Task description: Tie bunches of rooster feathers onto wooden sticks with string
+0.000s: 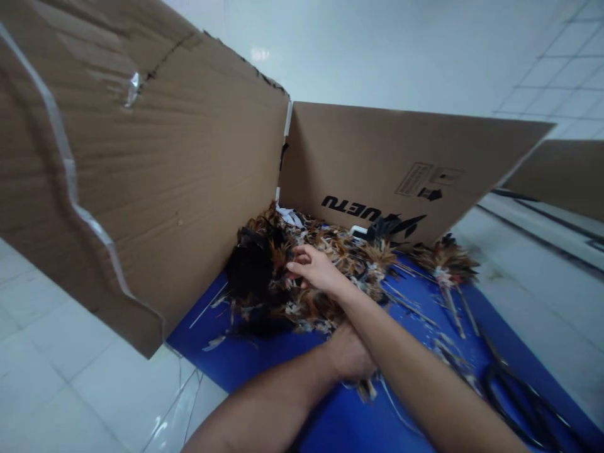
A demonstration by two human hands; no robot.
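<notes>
- Right hand (316,269): fingers loosely curled and part open, a gap showing between thumb and forefinger – nothing clearly held – over the feathers (325,308)
- Left hand (346,349): palm down below the right forearm, which crosses over it; its fingers are hidden, so I cannot tell their grip, though feather tips poke out beneath
- The step looks like picking through the feathers, heaped in the corner of two cardboard walls; the next move probably calls for a light pinch and for uncrossing the arms
- Black bunch (252,267) just left of the right fingers, near the left wall (212,163)
- Back wall (372,145) bounds the far side; bare blue tabletop (278,349) gives room on the near side
- Scissors (503,371) limit room at the right edge
</notes>
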